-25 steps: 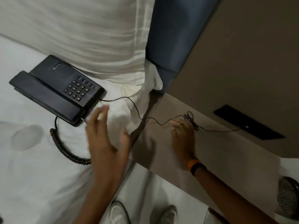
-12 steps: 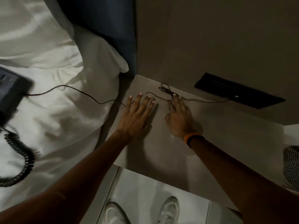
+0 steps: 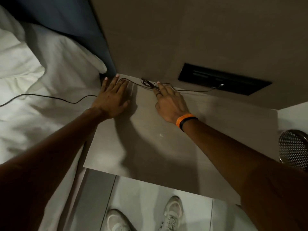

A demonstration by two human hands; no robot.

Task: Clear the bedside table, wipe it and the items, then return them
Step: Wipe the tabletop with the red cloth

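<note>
Fingers (image 3: 116,83) of my left hand (image 3: 111,99) lie straight and slightly apart, pressed flat on the bedside table (image 3: 158,147) at its back left corner. My right hand (image 3: 170,100) rests just beside it, forefinger stretched onto the small tangle in the thin black cable (image 3: 146,83). It grips nothing that I can see.

I judge the clearing step nearly finished: the top carries only that cable, which runs along the back edge from the black wall panel (image 3: 223,79) at upper right and trails off over the bed sheet (image 3: 41,114) to the left edge of the frame. No cloth is in view, so wiping has not begun. The next move calls for lifting the cable gently off the surface without tugging at its plug.

The tabletop is a pale matt slab with a tiny light speck near its middle. A pillow (image 3: 20,60) and a blue headboard (image 3: 75,22) fill the upper left, a mesh bin (image 3: 293,147) sits at far right, and my shoes (image 3: 173,209) stand on tiled floor below.
</note>
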